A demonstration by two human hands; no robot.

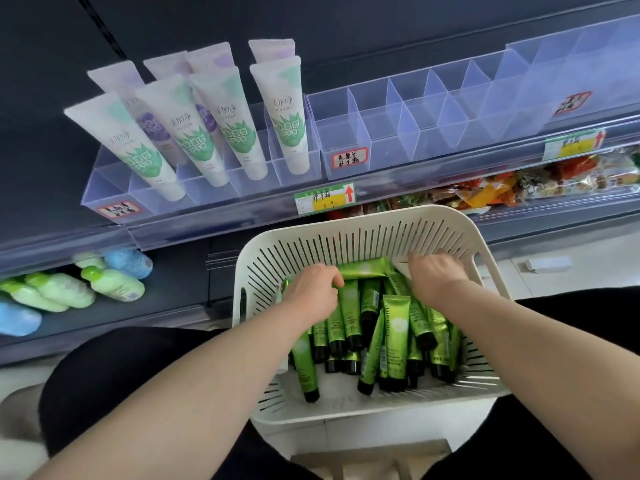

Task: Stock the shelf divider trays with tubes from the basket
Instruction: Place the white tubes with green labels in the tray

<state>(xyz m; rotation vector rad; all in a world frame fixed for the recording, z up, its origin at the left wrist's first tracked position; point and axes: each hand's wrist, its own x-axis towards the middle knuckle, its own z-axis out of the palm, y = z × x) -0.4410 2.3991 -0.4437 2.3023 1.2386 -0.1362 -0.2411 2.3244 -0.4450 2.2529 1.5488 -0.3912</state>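
Both hands were down in the white slotted plastic basket, which sat between the person's knees just below the shelf edge. Left hand was curled, fingers closed around the top ends of a few small green tubes with black caps at the left of the pile. Right hand was knuckles-up at the far right of the pile, fingers buried among tubes; can't tell if it gripped anything. Rest of the green tubes lay loose, heaped across the basket floor. On the shelf above, the clear plastic divider tray on the left held tall white tubes with green and purple prints standing cap-down. The clear divider tray to the right had a handwritten red-bordered label on its front
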